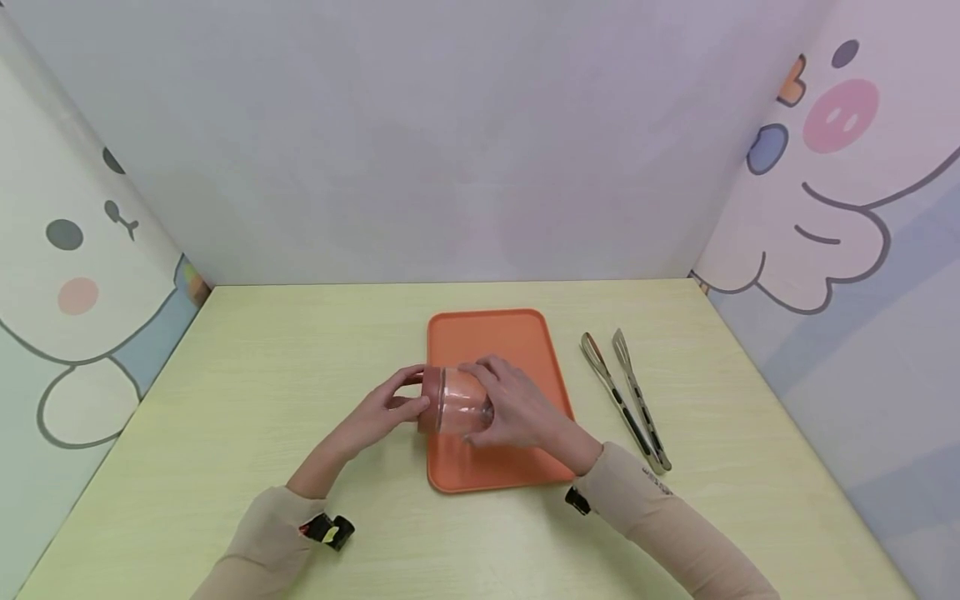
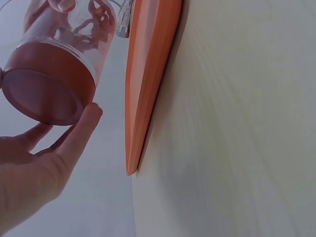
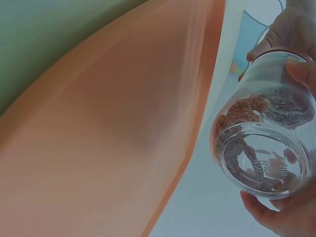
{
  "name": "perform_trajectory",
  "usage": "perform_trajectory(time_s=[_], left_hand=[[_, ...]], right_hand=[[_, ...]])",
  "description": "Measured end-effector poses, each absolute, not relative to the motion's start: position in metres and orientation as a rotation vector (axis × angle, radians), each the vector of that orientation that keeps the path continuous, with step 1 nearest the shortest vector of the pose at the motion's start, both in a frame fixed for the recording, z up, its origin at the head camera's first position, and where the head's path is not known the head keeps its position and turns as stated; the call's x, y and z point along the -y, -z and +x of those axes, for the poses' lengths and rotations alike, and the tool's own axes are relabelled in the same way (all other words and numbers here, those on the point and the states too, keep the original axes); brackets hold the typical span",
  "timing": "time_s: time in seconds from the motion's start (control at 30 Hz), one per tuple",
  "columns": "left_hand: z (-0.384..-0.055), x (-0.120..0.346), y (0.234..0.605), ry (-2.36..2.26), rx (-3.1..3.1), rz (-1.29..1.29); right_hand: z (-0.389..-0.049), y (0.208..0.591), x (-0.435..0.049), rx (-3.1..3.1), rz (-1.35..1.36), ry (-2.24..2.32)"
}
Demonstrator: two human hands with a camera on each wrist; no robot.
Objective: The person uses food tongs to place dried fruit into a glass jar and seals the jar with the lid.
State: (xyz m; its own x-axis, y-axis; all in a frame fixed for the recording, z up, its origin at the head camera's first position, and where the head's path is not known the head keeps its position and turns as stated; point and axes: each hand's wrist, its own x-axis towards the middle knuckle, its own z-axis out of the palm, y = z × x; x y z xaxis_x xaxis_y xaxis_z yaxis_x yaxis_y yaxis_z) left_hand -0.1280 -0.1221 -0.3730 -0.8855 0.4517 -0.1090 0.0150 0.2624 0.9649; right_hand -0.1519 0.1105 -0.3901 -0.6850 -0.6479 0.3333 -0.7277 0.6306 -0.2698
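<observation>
A clear jar with a reddish-brown lid lies on its side in the air over the orange tray. My left hand holds the lid, with thumb and fingers on opposite sides of its edge. On the jar's body near the base, my right hand grips with its thumb and fingers spread around it. The right wrist view shows brown lumpy pieces inside the jar and raised marks on its clear bottom. In the left wrist view the lid sits on the jar.
Metal tongs with dark grip parts lie spread on the pale yellow table, right of the tray. Walls with cartoon animals stand left and right, and a plain wall stands behind the table.
</observation>
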Motion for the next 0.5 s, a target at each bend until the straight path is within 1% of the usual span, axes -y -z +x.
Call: perform_trajectory(time_s=[0.27, 0.5], left_hand=[[-0.14, 0.132, 0.4, -1.621, -2.14, 0.488], [-0.133, 0.131, 0.381, -1.548, -2.169, 0.611]], right_hand=[[-0.153, 0.39, -0.111, 2.645, 1.133, -0.574], [-0.152, 0.391, -0.112, 2.662, 1.139, -0.564]])
